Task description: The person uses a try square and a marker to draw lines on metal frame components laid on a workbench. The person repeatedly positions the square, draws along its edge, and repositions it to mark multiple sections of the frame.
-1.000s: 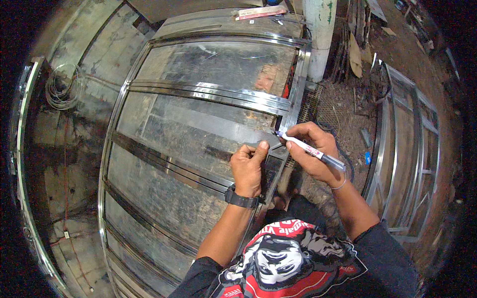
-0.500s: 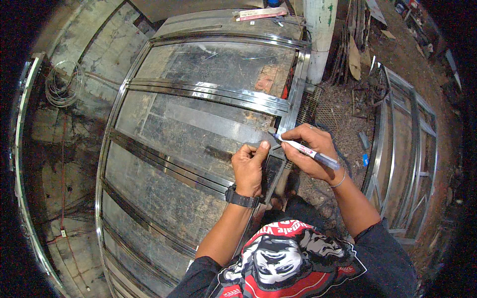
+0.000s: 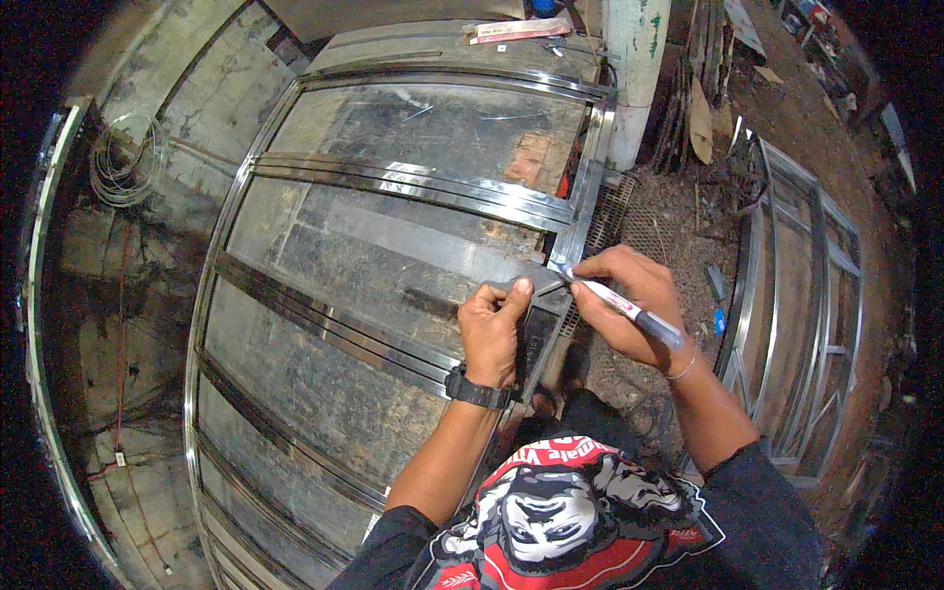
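A white marker pen (image 3: 626, 305) with a dark rear end is gripped in my right hand (image 3: 644, 285). Its tip points down at the right side rail of a shiny metal frame (image 3: 393, 180), though contact cannot be made out. Just left of it, my left hand (image 3: 489, 332) presses thumb against curled fingers at the inner edge of that rail. A flat grey piece (image 3: 531, 278) shows beside the thumb; its kind is unclear. The frame lies flat, with several paired cross rails running between its long sides.
Under the frame is a worn, stained board table (image 3: 374, 256). A narrow pink-and-white box (image 3: 519, 30) lies at its far end, near a pale post (image 3: 637, 79). Another metal frame (image 3: 787, 295) leans on the right. Coiled wire (image 3: 126, 162) hangs on the left.
My right hand and the marker have shifted slightly to the right and down. My left hand has stayed in place.
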Tool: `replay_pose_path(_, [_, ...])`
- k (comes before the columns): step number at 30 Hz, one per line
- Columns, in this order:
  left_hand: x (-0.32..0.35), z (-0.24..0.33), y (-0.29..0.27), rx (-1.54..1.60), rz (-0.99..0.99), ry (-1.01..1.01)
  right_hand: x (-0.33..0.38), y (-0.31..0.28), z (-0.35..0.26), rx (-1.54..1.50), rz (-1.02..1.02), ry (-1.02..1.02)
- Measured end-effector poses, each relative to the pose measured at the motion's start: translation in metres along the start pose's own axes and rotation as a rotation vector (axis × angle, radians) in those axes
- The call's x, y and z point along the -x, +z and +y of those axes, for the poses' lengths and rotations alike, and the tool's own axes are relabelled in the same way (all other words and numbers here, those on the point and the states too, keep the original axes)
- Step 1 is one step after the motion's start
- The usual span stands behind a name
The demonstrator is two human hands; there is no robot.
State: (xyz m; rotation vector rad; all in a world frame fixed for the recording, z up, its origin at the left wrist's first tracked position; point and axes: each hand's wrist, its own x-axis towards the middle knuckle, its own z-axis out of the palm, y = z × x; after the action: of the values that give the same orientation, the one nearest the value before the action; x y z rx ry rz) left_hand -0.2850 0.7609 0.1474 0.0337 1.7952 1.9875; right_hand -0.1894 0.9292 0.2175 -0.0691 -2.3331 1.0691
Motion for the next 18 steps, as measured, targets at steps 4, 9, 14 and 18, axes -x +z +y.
replay_pose_path(4, [0.003,0.000,0.001,-0.003,0.007,-0.005,-0.002,0.009,0.003,-0.113,-0.054,0.119])
replay_pose_path(9, [0.000,-0.006,-0.001,0.008,-0.007,0.023,-0.002,0.014,0.007,-0.152,-0.042,0.128])
replay_pose_path(14, [0.001,-0.005,0.001,0.037,-0.011,0.016,-0.005,0.011,0.005,-0.100,-0.085,0.114])
replay_pose_path(18, [0.003,0.001,-0.002,0.064,-0.007,-0.034,0.002,0.000,0.001,0.022,-0.102,0.200])
